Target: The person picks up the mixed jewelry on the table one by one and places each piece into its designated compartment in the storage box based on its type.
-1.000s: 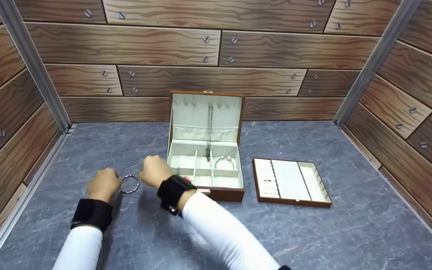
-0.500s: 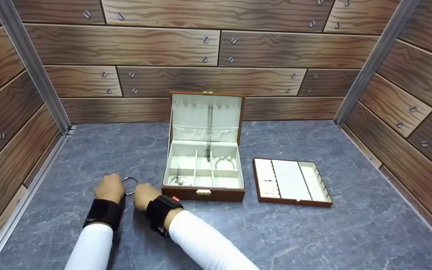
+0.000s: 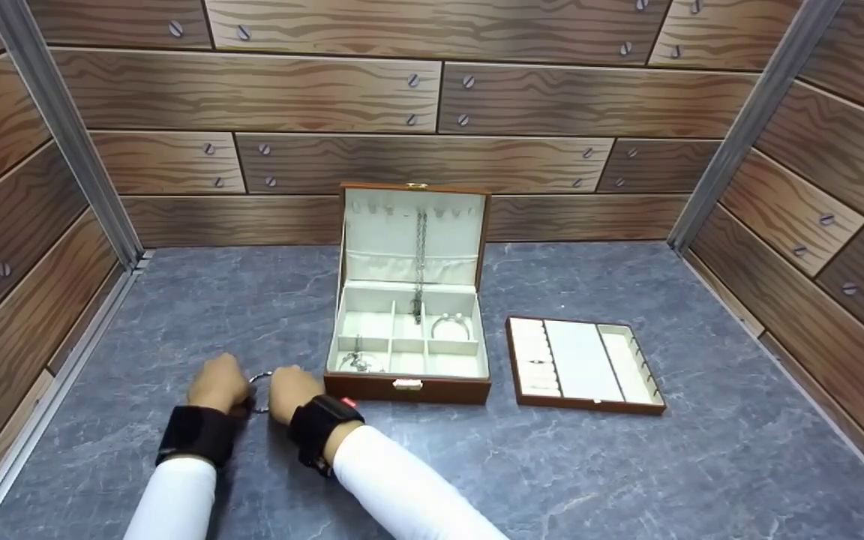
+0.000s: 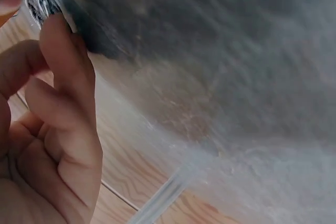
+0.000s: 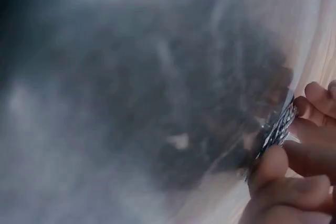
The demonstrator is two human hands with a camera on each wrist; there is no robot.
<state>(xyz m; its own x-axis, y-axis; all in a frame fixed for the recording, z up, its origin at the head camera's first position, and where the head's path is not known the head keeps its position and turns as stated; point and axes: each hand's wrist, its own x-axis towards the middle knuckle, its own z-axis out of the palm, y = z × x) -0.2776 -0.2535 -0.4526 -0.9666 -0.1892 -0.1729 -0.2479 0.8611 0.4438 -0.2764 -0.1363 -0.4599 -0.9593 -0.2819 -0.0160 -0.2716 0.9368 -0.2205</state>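
A twisted silver bangle (image 3: 259, 376) spans the gap between my two hands, low over the grey tabletop. My left hand (image 3: 218, 384) pinches its left side, and my right hand (image 3: 293, 391) pinches the right side. In the left wrist view the bangle's braided strands (image 4: 38, 1) show at the fingertips. The right wrist view has the same strands (image 5: 278, 129) between thumb and fingers. From the head view, the knuckles hide the fingertips. Just right of my right hand stands a brown jewelry box (image 3: 379, 388) with its lid up.
In the box, a necklace (image 3: 421, 251) hangs from the lid, a beaded bangle (image 3: 437, 328) sits back right, and silver jewelry (image 3: 357, 361) lies front left. A shallow tray (image 3: 511, 360) rests right of the box. Wood-patterned walls (image 3: 297, 165) enclose the table.
My right hand has come down and left from beside the box and taken hold of the bangle. My left hand has shifted slightly right and nearer, drawing the bangle closer.
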